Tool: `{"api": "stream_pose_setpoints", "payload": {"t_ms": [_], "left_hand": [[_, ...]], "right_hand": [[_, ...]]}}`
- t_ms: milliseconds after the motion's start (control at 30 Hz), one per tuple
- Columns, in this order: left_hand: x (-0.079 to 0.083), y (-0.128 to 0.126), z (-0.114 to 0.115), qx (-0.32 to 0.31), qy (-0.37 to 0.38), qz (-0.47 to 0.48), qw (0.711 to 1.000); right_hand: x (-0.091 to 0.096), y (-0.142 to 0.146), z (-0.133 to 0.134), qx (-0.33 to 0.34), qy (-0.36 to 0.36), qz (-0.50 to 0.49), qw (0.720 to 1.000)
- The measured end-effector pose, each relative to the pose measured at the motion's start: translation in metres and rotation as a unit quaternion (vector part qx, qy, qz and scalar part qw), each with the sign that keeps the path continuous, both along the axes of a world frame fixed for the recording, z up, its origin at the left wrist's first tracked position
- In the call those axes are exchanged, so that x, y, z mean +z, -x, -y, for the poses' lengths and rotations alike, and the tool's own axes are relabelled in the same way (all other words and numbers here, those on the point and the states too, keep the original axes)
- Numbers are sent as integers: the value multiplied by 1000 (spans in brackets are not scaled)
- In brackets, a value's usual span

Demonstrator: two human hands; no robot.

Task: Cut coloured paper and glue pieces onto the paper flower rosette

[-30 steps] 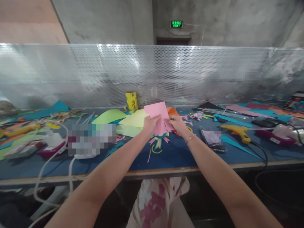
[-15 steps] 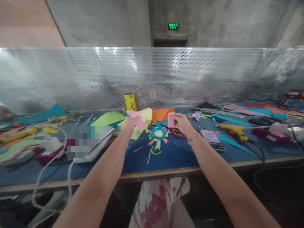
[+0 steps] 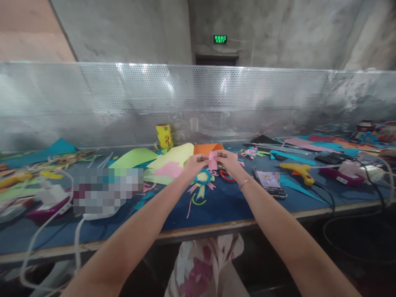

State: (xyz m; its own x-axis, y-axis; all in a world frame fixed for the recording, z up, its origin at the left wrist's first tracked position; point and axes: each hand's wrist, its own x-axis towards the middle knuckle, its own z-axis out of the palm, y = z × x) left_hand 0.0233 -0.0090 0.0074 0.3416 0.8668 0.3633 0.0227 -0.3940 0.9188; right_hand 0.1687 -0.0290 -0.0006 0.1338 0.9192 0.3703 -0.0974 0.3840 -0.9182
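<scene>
Between my two hands is a small pink paper piece (image 3: 213,161), held up above the table. My left hand (image 3: 197,162) pinches its left edge, and my right hand (image 3: 228,161) grips it from the right. Just below them lies a paper rosette (image 3: 202,177) with a blue ring, a pale yellow middle and pink and yellow tails. Red-handled scissors (image 3: 227,176) lie partly hidden under my right hand. A larger pink sheet (image 3: 169,169) rests on pale yellow paper (image 3: 177,154) to the left of my left hand.
A yellow glue gun (image 3: 298,171) and a phone (image 3: 269,181) lie to the right. Behind stand a yellow box (image 3: 164,136) and a perforated metal screen (image 3: 136,103). Orange paper (image 3: 206,149) and a pink paper flower (image 3: 252,152) lie farther back. A white cable (image 3: 37,235) hangs at left.
My left hand has let go of the larger pink sheet, now on the yellow paper, and moved right to the small pink piece. My right hand has shifted slightly left.
</scene>
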Motion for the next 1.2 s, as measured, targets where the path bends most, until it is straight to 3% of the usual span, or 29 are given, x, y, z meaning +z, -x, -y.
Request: {"api": "stream_pose_setpoints", "payload": {"t_ms": [133, 333, 533, 733, 1033, 1133, 1200], "left_hand": [[-6, 0, -2, -23, 107, 103, 989], [-3, 0, 2, -27, 155, 154, 975], [-1, 2, 1, -40, 182, 199, 962], [4, 4, -1, -73, 249, 217, 941], [2, 4, 1, -72, 223, 200, 951], [4, 5, 1, -69, 223, 186, 954], [3, 6, 0, -74, 223, 175, 956]], "right_hand": [[0, 1, 1, -21, -38, 99, 994], [4, 2, 5, -52, -42, 184, 981], [7, 4, 12, -69, -105, 243, 962], [7, 1, 12, -82, -125, 276, 949], [8, 5, 13, -69, -133, 293, 944], [12, -14, 26, -164, -122, 361, 910], [13, -50, 45, -270, -63, 448, 850]]}}
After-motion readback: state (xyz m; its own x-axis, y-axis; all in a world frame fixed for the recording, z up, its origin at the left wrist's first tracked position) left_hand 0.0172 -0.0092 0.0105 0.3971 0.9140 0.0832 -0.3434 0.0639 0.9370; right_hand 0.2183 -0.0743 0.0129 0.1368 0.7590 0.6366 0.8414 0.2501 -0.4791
